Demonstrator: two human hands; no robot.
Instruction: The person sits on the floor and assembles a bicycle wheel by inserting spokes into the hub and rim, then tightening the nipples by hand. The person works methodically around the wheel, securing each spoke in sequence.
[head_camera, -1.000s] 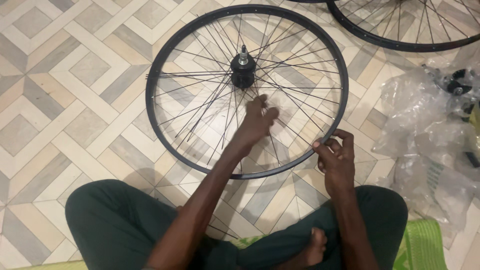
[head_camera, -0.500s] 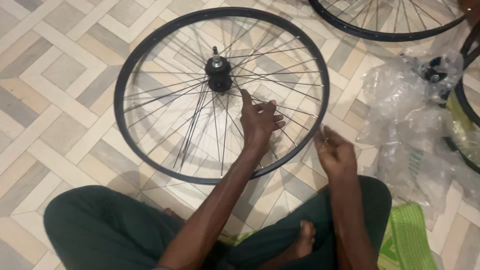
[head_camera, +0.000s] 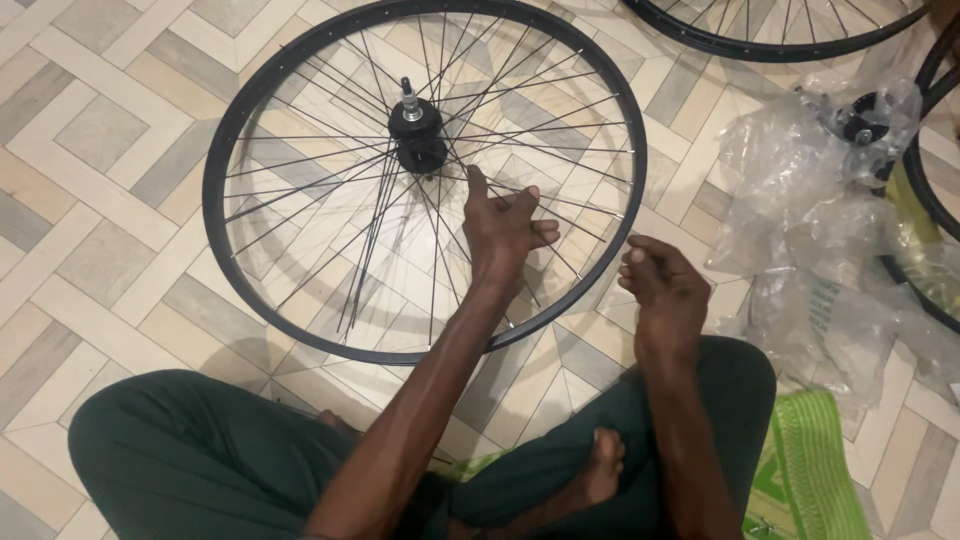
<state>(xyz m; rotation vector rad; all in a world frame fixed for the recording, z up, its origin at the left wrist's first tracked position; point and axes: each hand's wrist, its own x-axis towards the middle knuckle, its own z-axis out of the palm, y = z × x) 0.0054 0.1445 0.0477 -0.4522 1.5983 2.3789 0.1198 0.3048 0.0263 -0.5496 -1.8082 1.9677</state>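
Now left hand (head_camera: 505, 225) fingers spread among wheel (head_camera: 425, 170) spokes, right hand (head_camera: 665, 290) loosely curled, empty, beside rim.

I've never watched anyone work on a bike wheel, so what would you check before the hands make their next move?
1. Wheel lying flat on the tiled floor: ok.
2. Left hand on the spokes near the hub: ok, fingers rest among them.
3. Right hand grip on the rim: not ok, it is loosely curled just outside the rim, touching nothing clearly.
4. Small part pinched in the right hand: cannot tell, the fingers hide it.
5. Spokes evenly spread: not ok, several bunch together left of the hub.
6. Room to work: ok, though clear plastic wrapping lies close on the right.
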